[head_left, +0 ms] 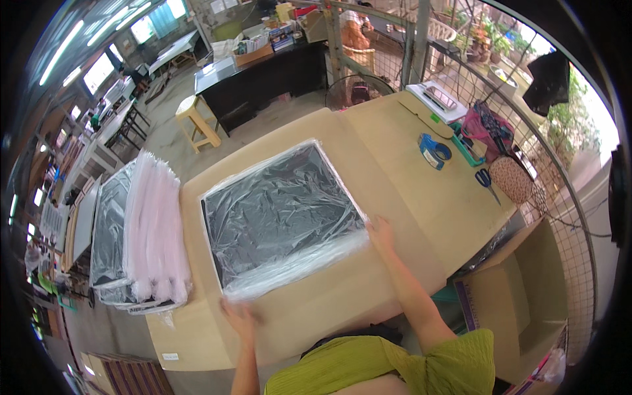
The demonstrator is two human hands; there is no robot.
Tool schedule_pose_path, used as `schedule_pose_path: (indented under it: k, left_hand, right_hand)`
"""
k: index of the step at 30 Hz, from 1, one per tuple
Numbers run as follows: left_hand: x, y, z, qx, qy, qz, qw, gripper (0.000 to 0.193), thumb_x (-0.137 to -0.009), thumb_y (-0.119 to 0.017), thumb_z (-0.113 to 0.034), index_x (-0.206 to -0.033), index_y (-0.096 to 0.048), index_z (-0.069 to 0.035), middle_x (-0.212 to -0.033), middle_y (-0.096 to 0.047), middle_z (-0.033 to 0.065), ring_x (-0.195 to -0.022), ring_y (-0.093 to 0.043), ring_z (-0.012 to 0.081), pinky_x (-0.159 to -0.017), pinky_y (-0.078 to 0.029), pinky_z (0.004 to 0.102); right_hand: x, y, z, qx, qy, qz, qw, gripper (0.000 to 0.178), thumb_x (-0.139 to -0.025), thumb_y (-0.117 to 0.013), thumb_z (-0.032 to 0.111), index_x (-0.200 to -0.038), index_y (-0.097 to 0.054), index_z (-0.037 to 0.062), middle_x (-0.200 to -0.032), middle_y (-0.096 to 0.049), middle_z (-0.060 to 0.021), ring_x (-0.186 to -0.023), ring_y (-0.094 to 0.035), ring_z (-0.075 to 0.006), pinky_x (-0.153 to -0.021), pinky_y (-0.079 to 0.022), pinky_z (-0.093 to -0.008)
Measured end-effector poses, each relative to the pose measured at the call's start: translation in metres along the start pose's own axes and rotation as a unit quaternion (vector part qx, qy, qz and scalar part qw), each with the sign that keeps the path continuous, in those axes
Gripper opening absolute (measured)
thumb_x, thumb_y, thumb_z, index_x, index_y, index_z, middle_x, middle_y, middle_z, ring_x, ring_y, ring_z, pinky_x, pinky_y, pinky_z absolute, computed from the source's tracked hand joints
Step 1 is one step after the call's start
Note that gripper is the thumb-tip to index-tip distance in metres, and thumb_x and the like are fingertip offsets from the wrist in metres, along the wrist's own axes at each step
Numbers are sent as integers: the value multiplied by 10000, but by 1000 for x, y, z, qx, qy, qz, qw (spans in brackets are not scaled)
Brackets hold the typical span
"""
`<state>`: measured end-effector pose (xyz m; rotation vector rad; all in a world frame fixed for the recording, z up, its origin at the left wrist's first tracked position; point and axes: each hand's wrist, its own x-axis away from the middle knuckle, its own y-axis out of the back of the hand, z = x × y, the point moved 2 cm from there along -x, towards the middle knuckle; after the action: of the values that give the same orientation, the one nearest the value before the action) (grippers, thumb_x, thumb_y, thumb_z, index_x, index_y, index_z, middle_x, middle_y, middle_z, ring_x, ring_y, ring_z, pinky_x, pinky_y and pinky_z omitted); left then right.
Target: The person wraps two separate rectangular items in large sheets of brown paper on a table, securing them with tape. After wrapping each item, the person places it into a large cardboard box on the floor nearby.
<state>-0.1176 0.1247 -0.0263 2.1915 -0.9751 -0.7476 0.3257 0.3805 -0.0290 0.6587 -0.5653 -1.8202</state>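
Note:
A dark rectangular panel wrapped in clear plastic (283,204) lies on a large brown cardboard sheet (388,191). Bunched plastic film runs along its near edge. My right hand (380,236) is at the panel's near right corner, its fingers closed on the wrapped edge. By the near left corner is my left hand (239,318), low against the cardboard; motion smears its fingers, so their hold cannot be made out.
Left of the table stand stacked wrapped panels (108,230) with pinkish plastic bundles (155,230). On the right lie a blue tape dispenser (434,151), scissors (487,184) and a patterned pouch (510,179). An open cardboard box (513,296) stands at lower right, beside a wire mesh fence (573,263).

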Motion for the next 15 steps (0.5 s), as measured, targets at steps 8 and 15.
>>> schedule_pose_path:
  k: [8,15]
  left_hand:
    - [187,21,-78,-250,-213,348,878,855,-784,-737,-321,-1522,-312,-241,-1565,-263,186,-1432,-281,398,-1111,-180,683]
    - [165,49,-110,-205,-229,382,872,829,-763,-716,-219,-1503,-345,-190,-1530,-336,165,-1410,-337,360,-1132,-287,546]
  right_hand:
    - [22,63,32,15,181,156,971,510,-790,-748,222,-1229,-604,7,-1268,-535,-243,-1179,-522,-406,-1012,-427,-464]
    - [29,61,7,106,304,278,905,505,-763,-757,193,-1223,-617,39,-1285,-535,-208,-1187,-511,-379,-989,-456,-447]
